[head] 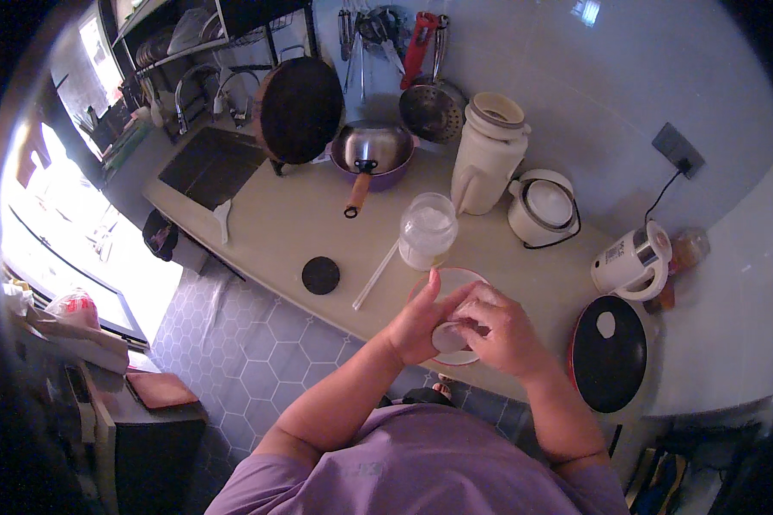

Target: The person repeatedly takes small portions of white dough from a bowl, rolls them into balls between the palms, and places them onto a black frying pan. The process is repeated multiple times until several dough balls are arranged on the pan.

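Over a red-rimmed white bowl (475, 360), my left hand (419, 322) and my right hand (505, 328) meet, with a flat, round white piece (449, 338), perhaps dough, between them. The piece rests against the left palm, and the right fingers pinch its edge. White residue coats the right fingers. Just behind the bowl stands a clear jar (428, 232) of white powder. A pair of pale chopsticks (377, 273) lies to its left, then a round black lid (321, 275). At the right, a black frying pan (609, 360) with a red outside holds one small white piece (606, 325).
Along the wall stand a purple pan (386, 177) with a steel ladle-like pan and wooden handle (359, 193), a tall cream jug (489, 154), a cream pot (541, 215) and a white electric kettle (631, 261). The sink (212, 167) and a white scraper (223, 221) are left. The counter's front edge (283, 296) runs before me.
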Motion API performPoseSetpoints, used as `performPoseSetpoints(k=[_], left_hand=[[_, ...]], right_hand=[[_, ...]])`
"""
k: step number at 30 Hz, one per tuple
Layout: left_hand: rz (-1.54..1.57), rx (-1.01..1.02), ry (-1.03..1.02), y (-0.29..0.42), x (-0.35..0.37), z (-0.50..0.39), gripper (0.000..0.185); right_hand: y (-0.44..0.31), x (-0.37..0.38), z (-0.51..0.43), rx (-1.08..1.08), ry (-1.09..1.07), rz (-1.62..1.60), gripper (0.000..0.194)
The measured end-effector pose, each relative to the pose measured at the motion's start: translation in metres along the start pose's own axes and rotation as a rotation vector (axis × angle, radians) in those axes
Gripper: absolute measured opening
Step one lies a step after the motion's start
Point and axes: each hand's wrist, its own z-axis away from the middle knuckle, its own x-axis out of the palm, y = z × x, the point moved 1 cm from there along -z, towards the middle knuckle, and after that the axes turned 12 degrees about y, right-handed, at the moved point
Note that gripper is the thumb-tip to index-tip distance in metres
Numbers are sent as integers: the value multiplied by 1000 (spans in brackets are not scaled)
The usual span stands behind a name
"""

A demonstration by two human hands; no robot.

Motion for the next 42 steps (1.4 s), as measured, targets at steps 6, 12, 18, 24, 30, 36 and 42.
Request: performPoseSetpoints(k=[6,12,18,24,30,36,42], left_hand=[[-32,94,-63,7,-12,0,64],[-468,125,104,7,-7,6,51],[-252,-18,131,14,3,10,38],[-767,97,311,15,14,8,34],[-991,142,333,8,24,5,26],[-1026,222,396,-7,27,-11,43],[-1101,194,246,-27,47,-35,50]], right_hand=[[17,-16,0,167,101,-112,14],[39,-17,11,610,141,-419,16],[48,-13,25,687,28,-603,21],[55,-7,38,716,133,-521,25],[56,-2,54,713,130,-711,25],[70,-8,75,736,320,-532,29],[77,-31,108,848,413,-716,31]])
